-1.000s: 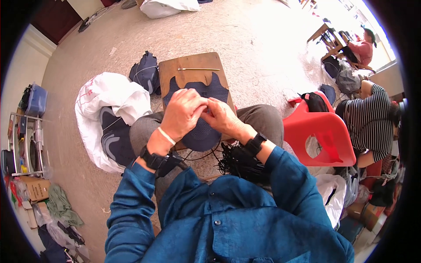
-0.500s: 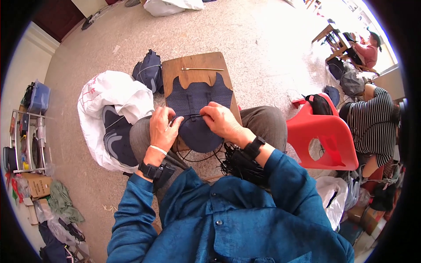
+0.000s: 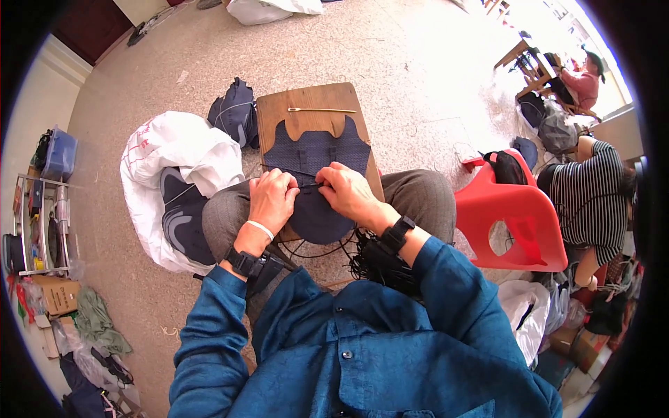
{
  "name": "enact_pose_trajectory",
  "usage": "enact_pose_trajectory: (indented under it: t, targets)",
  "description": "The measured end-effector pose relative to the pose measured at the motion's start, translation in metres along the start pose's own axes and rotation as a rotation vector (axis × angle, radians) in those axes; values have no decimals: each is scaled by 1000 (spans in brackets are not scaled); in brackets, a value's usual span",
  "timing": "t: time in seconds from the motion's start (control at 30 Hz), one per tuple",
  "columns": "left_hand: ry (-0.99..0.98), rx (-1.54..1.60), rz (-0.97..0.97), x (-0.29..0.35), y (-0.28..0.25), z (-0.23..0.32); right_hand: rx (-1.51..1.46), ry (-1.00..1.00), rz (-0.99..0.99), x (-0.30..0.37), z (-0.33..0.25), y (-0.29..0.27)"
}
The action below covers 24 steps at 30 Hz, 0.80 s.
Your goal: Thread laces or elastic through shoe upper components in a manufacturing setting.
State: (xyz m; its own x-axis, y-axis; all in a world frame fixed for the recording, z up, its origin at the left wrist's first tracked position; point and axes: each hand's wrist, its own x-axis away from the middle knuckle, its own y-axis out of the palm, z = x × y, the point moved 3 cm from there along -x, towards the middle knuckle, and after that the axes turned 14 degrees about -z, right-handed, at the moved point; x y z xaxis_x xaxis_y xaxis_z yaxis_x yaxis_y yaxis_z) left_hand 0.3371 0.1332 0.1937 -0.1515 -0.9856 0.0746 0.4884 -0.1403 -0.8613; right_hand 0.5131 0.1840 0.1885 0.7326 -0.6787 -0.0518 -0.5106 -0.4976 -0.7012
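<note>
A navy fabric shoe upper (image 3: 317,155) lies flat on a wooden stool (image 3: 306,97) between my knees, its two horn-shaped tips pointing away from me. A thin black cord (image 3: 306,185) crosses its middle, and more of it loops below the rounded near end. My left hand (image 3: 272,198) pinches the cord at the left of the fabric. On the right, my right hand (image 3: 347,189) pinches the cord too, fingertips pressed near the fabric. A long needle (image 3: 322,110) rests on the far part of the stool.
A tied navy bundle (image 3: 235,113) and a white sack (image 3: 174,139) with tied navy shoe uppers (image 3: 187,219) lie left of the stool. Black cords (image 3: 387,259) hang by my right knee. At right are a red plastic chair (image 3: 523,223) and a person in a striped top (image 3: 592,188).
My left hand has shifted slightly right, closer to my right hand, its fingers now together over the cord. The right hand stays nearly in place. The needle has not moved.
</note>
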Motion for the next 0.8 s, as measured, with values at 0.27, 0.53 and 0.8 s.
enact_pose_trajectory:
  t: [0.27, 0.53, 0.8]
  targets:
    - [103, -25, -31, -14, 6, 5, -12, 70, -67, -10, 5, 0]
    - [-38, 370, -80, -5, 0, -9, 35, -36, -31, -9, 6, 1]
    - [-3, 122, -7, -11, 6, 0, 90, -80, -88, -11, 12, 4]
